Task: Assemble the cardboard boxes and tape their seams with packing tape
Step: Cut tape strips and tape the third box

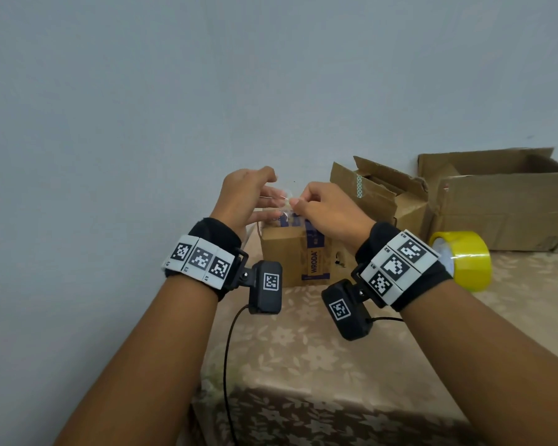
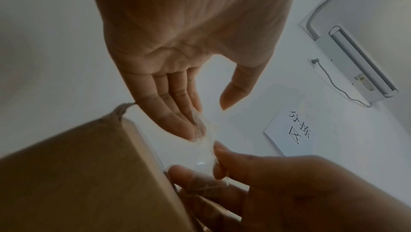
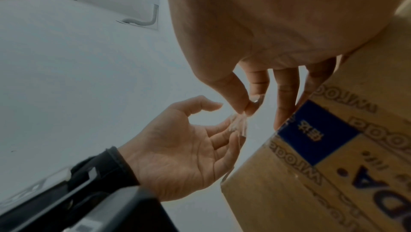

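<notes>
A small cardboard box with blue printed tape stands on the table's left end, just under both hands. My right hand pinches a crumpled scrap of clear tape between thumb and forefinger above the box top. My left hand is held open beside it, fingers straight, with the scrap clinging to its fingertips. The left wrist view shows the tape scrap stretched between the left fingers and the right hand. In the right wrist view the tape scrap hangs beside the box.
A yellow roll of packing tape stands right of the small box. Behind it sit an opened carton and a larger open carton. The floral-cloth table ends just left of the box. A plain wall is close behind.
</notes>
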The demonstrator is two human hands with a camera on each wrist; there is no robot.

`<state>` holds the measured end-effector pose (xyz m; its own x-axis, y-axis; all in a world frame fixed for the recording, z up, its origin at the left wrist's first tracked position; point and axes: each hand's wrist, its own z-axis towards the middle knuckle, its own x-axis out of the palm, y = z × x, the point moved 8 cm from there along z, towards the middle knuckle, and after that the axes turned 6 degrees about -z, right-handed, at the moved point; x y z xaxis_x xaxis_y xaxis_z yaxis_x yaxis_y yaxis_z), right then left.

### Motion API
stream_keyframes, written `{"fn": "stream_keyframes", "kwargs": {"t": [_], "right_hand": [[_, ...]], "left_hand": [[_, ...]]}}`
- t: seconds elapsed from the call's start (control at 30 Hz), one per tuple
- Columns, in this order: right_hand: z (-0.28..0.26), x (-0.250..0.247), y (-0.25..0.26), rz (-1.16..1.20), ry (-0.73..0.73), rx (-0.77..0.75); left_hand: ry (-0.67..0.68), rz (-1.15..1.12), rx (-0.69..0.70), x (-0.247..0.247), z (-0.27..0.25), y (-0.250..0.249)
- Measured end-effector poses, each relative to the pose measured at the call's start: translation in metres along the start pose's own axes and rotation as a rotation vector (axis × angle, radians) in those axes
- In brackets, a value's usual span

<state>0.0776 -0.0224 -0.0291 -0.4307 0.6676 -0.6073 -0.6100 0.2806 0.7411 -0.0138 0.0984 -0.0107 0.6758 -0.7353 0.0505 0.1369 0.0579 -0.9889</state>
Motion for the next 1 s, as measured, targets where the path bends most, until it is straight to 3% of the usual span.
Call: {"fn": "stream_keyframes", "kwargs": {"t": [0.3,0.6,0.87,1.0], "right_hand": [[-0.0012,-0.0015,-0.0002,0.031,-0.020,0.048],[-0.0025,-0.0019,0.0007,0.043,-0.012,0.057],[-0.0014,-0.0008,-0.0004,0.082,-0.012,0.057],[-0.0008,-0.0017,0.0004,0.094,0.002,0.056]], "left_hand": [[-0.021,0.147,0.095,-0.0075,0.0052,-0.0010],[0.029,0.205,0.016,-0.0018,0.0054,0.0054],[-0.111,0.088,0.105,-0.0080,0.0046,0.0006],[-0.109,-0.001,0.059,-0.0002,0.0021,0.0040]]}}
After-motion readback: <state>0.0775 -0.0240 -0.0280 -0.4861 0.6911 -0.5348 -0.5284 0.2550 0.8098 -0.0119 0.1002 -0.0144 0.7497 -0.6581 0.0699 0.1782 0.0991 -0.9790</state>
